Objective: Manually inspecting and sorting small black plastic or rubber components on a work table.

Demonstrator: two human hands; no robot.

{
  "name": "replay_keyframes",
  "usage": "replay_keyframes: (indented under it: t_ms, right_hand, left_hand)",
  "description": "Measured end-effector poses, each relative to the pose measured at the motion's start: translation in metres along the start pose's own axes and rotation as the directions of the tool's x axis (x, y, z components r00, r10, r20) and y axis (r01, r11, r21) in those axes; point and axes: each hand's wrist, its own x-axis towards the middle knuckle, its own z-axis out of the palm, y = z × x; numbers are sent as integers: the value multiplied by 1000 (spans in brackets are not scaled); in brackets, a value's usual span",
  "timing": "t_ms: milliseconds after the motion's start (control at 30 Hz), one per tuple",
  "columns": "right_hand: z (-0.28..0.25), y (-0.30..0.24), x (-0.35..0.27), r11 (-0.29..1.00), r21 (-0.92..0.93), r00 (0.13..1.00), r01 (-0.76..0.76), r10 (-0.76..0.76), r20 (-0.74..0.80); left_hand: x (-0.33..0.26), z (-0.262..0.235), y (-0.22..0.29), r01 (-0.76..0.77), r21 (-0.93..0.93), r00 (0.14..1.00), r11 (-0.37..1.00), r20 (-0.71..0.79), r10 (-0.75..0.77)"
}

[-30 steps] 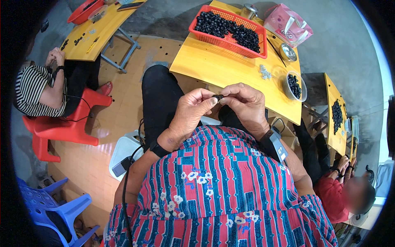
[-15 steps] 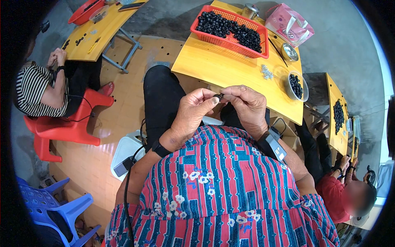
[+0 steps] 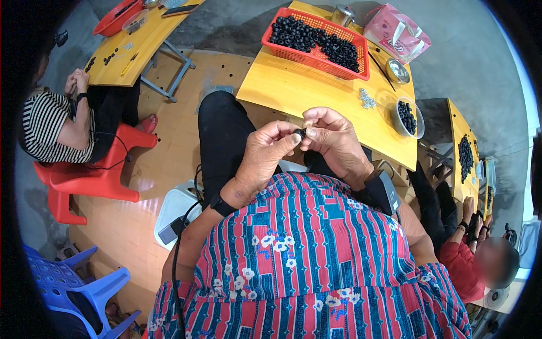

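Note:
Over my lap, just off the near edge of the yellow table (image 3: 282,82), both hands meet at one small black round part (image 3: 300,134). My left hand (image 3: 261,152) is closed, pinching it between thumb and fingers. From the other side my right hand (image 3: 336,144) pinches at the same part with thumb and forefinger, its fingers curled. Most of the part is covered by fingertips, so its exact kind is hidden. Beyond my hands, a red plastic basket (image 3: 271,40) holds many similar black parts. To the right are a pile of small silvery pieces (image 3: 367,99) and a clear tub (image 3: 418,129) of black parts.
A metal bowl (image 3: 397,72), a dark thin rod (image 3: 381,70), a metal canister (image 3: 342,15) and a pink bag (image 3: 397,35) stand at the table's far right. Co-workers sit at other tables left and right. A red stool (image 3: 107,169) and blue chair (image 3: 84,282) are on the left.
My right hand has turned and its fingers have lifted and curled, with the thumb now against the part. My left hand has stayed nearly still. The co-worker at right has shifted their hands.

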Motion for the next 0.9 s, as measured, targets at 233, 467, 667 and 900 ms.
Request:
replay_keyframes:
  t_ms: [233,467,667,900]
  right_hand:
    - [-5,-3,1,966,81,967,-245,237,93]
    - [-17,-2,2,942,16,930,-335,328,166]
    - [-19,-3,-1,932,1,920,-361,356,163]
    - [-23,-4,-2,928,-16,918,-372,370,144]
  left_hand:
    - [0,-2,-2,-28,-27,1000,999,8,28]
    - [0,1,3,-89,18,995,996,49,88]
    - [0,-2,2,-91,62,994,994,60,87]
    - [0,-1,0,-85,56,996,995,44,83]
